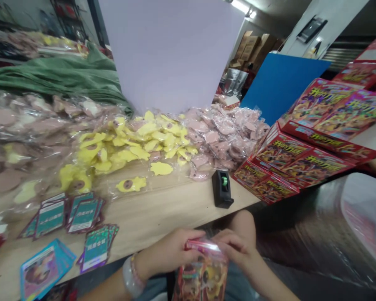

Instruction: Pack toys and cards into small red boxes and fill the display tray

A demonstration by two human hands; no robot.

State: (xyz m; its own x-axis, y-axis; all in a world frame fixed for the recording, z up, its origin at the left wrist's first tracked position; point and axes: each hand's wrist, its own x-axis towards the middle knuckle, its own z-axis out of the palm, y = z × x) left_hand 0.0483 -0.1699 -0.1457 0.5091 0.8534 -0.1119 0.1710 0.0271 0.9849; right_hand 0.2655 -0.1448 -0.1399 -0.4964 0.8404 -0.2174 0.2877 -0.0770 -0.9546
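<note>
A glossy red packet [203, 276] with printed cartoon figures is held upright over my lap, below the table's front edge. My left hand [178, 251], with a pale bangle at the wrist, grips its upper left corner. On the upper right corner, the fingers of my right hand [236, 246] are closed at the top edge. Light glares off that edge, so I cannot tell whether it is sealed. The table's front edge [163, 225] lies just beyond my hands, with a black tape dispenser [222, 194] on it.
Yellow wrapped cutouts [125, 152] and pink wrapped cutouts [219, 133] are heaped across the table. Stacks of teal cards [83, 215] and blue-edged cards [44, 269] lie at left. Red printed boxes [313, 161] are piled at right, above a plastic-wrapped roll [313, 225].
</note>
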